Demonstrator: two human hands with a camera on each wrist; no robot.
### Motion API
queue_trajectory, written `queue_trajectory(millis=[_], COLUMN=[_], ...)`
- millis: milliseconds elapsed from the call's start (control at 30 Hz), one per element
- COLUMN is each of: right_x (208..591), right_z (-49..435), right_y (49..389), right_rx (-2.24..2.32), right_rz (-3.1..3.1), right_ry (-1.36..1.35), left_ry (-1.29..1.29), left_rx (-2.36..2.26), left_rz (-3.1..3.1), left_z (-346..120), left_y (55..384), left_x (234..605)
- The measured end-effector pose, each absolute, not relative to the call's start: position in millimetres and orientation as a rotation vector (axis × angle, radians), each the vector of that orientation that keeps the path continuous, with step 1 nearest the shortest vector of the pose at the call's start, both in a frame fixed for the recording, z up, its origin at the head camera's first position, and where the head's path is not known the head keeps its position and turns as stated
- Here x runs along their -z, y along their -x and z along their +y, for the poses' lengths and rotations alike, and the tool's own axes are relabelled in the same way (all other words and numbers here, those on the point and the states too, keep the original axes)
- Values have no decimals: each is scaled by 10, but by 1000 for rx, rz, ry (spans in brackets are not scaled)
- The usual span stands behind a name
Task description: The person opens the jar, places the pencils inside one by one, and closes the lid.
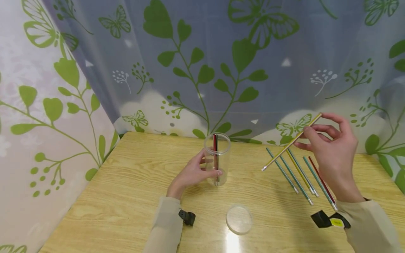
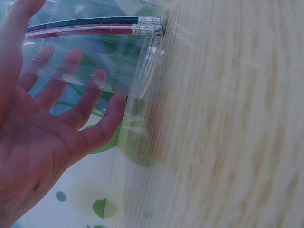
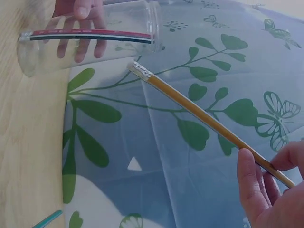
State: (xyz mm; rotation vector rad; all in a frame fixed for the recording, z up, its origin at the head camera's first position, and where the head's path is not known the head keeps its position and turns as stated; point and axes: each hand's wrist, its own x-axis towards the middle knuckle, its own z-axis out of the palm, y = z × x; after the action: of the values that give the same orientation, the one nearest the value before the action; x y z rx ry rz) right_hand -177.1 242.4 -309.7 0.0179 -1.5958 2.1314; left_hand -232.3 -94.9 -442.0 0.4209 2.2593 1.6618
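Observation:
My left hand (image 1: 197, 170) grips a clear plastic jar (image 1: 224, 163) from its left side, thumb across the front and fingers behind. The jar stands upright on the table, its mouth uncovered. Inside it a red pencil and a dark pencil (image 2: 85, 21) stand side by side, eraser ends down. To the right, my right hand (image 1: 333, 151) pinches a yellow pencil (image 1: 284, 147) between thumb and fingers, up off the table. That pencil slants, its eraser end low and pointing toward the jar. Below it lie several loose pencils (image 1: 286, 172) in teal, yellow and dark red.
A round clear lid (image 1: 239, 219) lies flat on the wooden table (image 1: 126, 196), in front of the jar. Behind the table's back edge hangs a curtain (image 1: 196, 70) printed with green leaves and butterflies. Another printed cloth (image 1: 41, 116) covers the left side.

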Motion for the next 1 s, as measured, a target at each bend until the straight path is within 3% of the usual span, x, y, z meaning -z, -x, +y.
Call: queue_trajectory(millis=[1000], right_x=[2786], right_z=[1954], right_y=[1908], right_rx=[-2111], right_rz=[-1266], right_ry=[-150], left_ry=[-432], left_rx=[-1629], left_rz=[2289], left_z=[-946], left_y=[2315], left_x=[4413])
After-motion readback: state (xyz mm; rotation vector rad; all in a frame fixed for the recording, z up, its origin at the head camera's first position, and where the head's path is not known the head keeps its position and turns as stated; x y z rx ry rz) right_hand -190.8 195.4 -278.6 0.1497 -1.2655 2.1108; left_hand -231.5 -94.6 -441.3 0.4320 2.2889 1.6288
